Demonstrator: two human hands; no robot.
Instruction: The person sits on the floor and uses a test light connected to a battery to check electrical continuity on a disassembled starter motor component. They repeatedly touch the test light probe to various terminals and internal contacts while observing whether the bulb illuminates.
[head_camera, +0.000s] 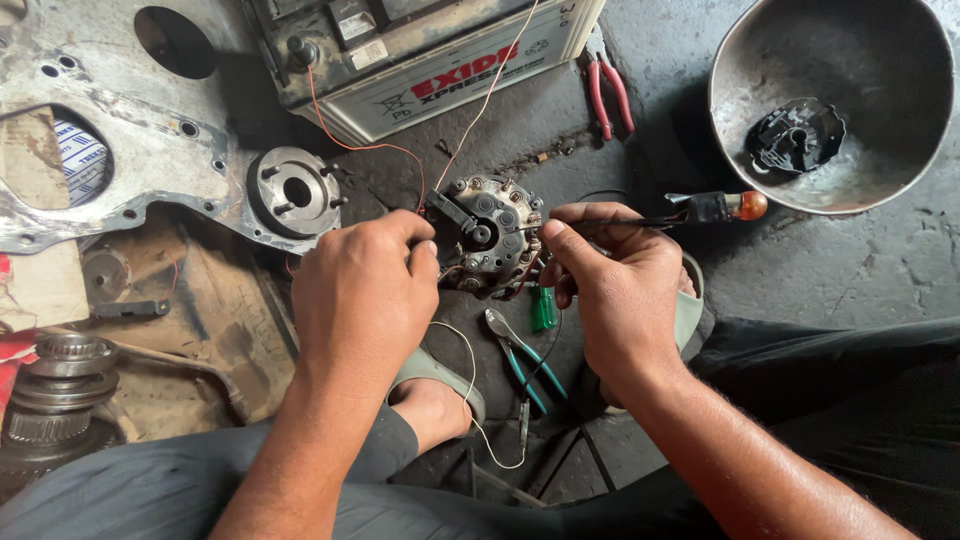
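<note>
A round, greasy rectifier plate (490, 235) with several diodes sits at the centre. My left hand (365, 295) grips its left edge, where a thin red wire (345, 135) ends. My right hand (615, 280) pinches a thin black probe wire (620, 222) against the plate's right edge. That wire leads to a small test lamp with an orange bulb (745, 206) lying to the right.
A white car battery (440, 60) stands at the back, red-handled pliers (608, 92) beside it. A metal bowl (900, 140) holds a black part at the right. Teal-handled pliers (520, 355) and a green screwdriver (542, 308) lie below. Metal housing (120, 130) and gears (60, 390) lie left.
</note>
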